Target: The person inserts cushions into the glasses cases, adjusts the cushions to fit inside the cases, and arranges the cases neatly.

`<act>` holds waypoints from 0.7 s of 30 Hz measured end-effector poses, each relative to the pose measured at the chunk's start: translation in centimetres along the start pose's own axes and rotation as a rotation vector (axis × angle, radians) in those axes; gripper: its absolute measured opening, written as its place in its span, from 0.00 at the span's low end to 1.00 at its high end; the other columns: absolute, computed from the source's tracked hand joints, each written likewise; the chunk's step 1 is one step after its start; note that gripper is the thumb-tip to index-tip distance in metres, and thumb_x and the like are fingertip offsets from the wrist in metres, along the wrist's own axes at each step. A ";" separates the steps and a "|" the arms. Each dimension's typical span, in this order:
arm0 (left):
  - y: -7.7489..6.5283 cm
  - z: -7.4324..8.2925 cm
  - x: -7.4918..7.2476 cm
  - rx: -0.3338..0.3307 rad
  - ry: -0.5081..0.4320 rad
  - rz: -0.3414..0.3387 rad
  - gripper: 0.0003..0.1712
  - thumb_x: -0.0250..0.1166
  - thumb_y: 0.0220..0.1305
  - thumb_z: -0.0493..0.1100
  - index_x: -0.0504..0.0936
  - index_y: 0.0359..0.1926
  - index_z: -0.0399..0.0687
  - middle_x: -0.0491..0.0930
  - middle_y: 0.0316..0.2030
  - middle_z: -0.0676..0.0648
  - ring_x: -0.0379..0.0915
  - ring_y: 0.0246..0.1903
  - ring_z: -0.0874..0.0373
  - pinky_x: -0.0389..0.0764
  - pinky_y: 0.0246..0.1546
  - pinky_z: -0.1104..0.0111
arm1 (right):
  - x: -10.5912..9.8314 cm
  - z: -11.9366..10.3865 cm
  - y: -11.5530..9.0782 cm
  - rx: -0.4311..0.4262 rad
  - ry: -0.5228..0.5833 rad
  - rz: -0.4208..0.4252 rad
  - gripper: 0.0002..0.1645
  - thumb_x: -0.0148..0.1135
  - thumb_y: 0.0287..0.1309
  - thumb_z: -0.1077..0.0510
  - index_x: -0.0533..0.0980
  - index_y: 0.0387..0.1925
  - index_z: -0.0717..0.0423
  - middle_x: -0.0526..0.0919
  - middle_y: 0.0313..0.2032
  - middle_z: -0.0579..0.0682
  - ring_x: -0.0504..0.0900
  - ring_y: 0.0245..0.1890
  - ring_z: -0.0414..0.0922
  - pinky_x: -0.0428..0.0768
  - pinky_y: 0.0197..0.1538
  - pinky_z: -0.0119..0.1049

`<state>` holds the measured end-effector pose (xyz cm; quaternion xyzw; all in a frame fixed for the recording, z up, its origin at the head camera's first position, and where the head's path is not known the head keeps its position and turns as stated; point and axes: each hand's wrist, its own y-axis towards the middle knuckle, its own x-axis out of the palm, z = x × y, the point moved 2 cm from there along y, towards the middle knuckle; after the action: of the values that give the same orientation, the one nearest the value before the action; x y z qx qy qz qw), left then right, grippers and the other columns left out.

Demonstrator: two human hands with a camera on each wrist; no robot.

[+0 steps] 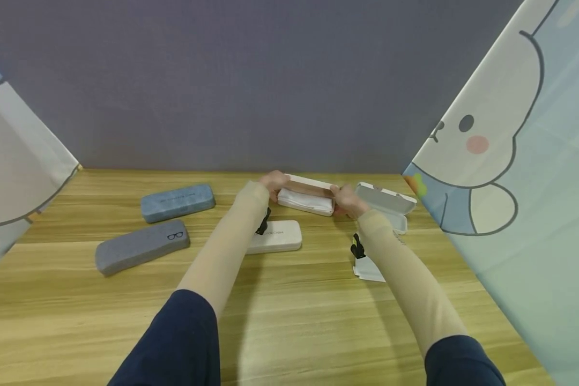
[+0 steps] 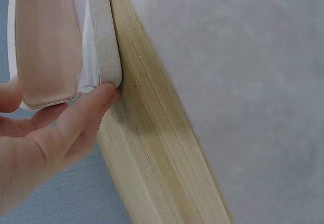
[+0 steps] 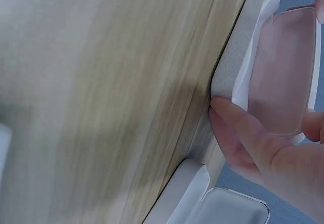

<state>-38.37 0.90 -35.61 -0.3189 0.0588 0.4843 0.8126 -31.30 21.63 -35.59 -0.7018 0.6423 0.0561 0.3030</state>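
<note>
An open glasses case (image 1: 310, 186) with a pink lining stands near the back of the table, its lid raised. A white cloth (image 1: 306, 201) lies in its base. My left hand (image 1: 273, 182) grips the case's left end; in the left wrist view, the thumb is at the lid and the fingers (image 2: 83, 107) touch the base. At the opposite end, my right hand (image 1: 349, 200) holds the case, with fingertips (image 3: 225, 106) against the base's corner and the thumb by the lid. Whether glasses lie under the cloth is hidden.
In front sits a closed white glasses case (image 1: 282, 237), partly behind my left forearm. A second open case (image 1: 383, 199) with a grey lining stands at right. A blue case (image 1: 177, 202) and a grey case (image 1: 142, 246) lie at left. My right forearm partly covers a white item (image 1: 368, 269).
</note>
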 end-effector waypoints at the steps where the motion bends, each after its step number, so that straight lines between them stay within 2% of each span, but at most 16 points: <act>1: 0.4 -0.2 0.0 0.012 0.022 0.007 0.32 0.42 0.75 0.53 0.54 0.73 0.43 0.66 0.62 0.39 0.68 0.60 0.51 0.80 0.51 0.55 | 0.0 0.0 -0.1 -0.006 -0.005 0.004 0.35 0.32 0.76 0.49 0.47 0.71 0.72 0.57 0.69 0.66 0.69 0.25 0.42 0.78 0.57 0.48; 2: 0.9 -0.4 -0.1 0.015 0.028 0.007 0.31 0.43 0.74 0.53 0.56 0.72 0.44 0.67 0.60 0.40 0.69 0.56 0.52 0.81 0.50 0.56 | 0.1 0.1 -0.2 -0.015 -0.012 0.007 0.35 0.32 0.76 0.49 0.49 0.70 0.72 0.59 0.67 0.66 0.69 0.28 0.42 0.78 0.57 0.47; 4: 1.7 -0.9 0.0 0.028 0.046 0.024 0.28 0.43 0.74 0.51 0.59 0.68 0.41 0.68 0.55 0.39 0.69 0.46 0.53 0.81 0.49 0.56 | 0.2 0.2 -0.3 -0.041 -0.040 0.020 0.32 0.33 0.76 0.50 0.58 0.64 0.75 0.68 0.59 0.67 0.70 0.29 0.44 0.79 0.56 0.48; 6: 1.9 -1.2 0.2 0.033 0.061 0.040 0.26 0.42 0.75 0.49 0.60 0.66 0.38 0.66 0.51 0.39 0.65 0.41 0.53 0.82 0.47 0.58 | 0.3 0.3 -0.4 -0.065 -0.066 0.022 0.27 0.34 0.76 0.51 0.67 0.49 0.74 0.74 0.44 0.65 0.71 0.27 0.44 0.80 0.54 0.48; 7: 0.6 -0.8 0.4 0.015 0.062 0.047 0.26 0.40 0.75 0.47 0.59 0.67 0.38 0.65 0.55 0.38 0.65 0.44 0.53 0.81 0.51 0.58 | 0.3 0.4 -0.4 -0.078 -0.076 0.024 0.26 0.34 0.76 0.51 0.69 0.41 0.71 0.74 0.38 0.62 0.70 0.24 0.43 0.80 0.53 0.49; 8: 0.2 -0.7 0.4 0.008 0.061 0.036 0.27 0.39 0.76 0.47 0.58 0.68 0.38 0.64 0.58 0.39 0.65 0.48 0.53 0.80 0.53 0.58 | 0.3 0.4 -0.4 -0.086 -0.083 0.023 0.25 0.34 0.76 0.51 0.68 0.33 0.67 0.72 0.32 0.60 0.68 0.21 0.43 0.80 0.53 0.49; 9: -0.6 -0.5 0.5 0.011 0.062 0.029 0.26 0.39 0.76 0.46 0.58 0.68 0.37 0.63 0.58 0.38 0.64 0.47 0.52 0.79 0.54 0.59 | 0.3 0.5 -0.4 -0.091 -0.085 0.025 0.24 0.35 0.76 0.51 0.65 0.27 0.63 0.69 0.27 0.57 0.65 0.17 0.42 0.80 0.52 0.50; 10: -1.0 -0.4 0.5 0.010 0.063 0.022 0.27 0.38 0.76 0.45 0.56 0.69 0.37 0.61 0.60 0.38 0.64 0.51 0.52 0.78 0.56 0.59 | 0.4 0.5 -0.5 -0.094 -0.080 0.026 0.24 0.35 0.76 0.51 0.63 0.25 0.60 0.68 0.26 0.56 0.64 0.16 0.41 0.79 0.52 0.51; 13: -1.8 -0.2 0.5 0.013 0.060 0.003 0.29 0.39 0.76 0.45 0.52 0.72 0.37 0.60 0.63 0.38 0.63 0.53 0.52 0.77 0.57 0.61 | 0.5 0.5 -0.4 -0.094 -0.063 0.024 0.23 0.36 0.76 0.52 0.65 0.26 0.62 0.69 0.29 0.56 0.64 0.17 0.41 0.78 0.54 0.50; 16: -2.0 -0.2 0.4 0.020 0.079 0.006 0.29 0.40 0.76 0.44 0.51 0.73 0.37 0.60 0.64 0.39 0.64 0.50 0.53 0.78 0.56 0.61 | 0.6 0.6 -0.3 -0.078 -0.054 0.036 0.23 0.36 0.75 0.52 0.69 0.36 0.68 0.71 0.37 0.57 0.70 0.24 0.43 0.78 0.55 0.48; 21: -1.9 -0.2 0.5 0.018 0.101 0.007 0.26 0.41 0.76 0.44 0.57 0.69 0.36 0.60 0.63 0.40 0.63 0.41 0.54 0.78 0.53 0.62 | 0.8 0.6 -0.5 -0.060 -0.062 0.048 0.26 0.35 0.76 0.53 0.69 0.51 0.74 0.72 0.48 0.62 0.73 0.37 0.48 0.77 0.54 0.46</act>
<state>-36.47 0.55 -35.12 -0.3351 0.1052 0.4699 0.8098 -30.46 21.20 -36.26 -0.6928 0.6475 0.1042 0.3000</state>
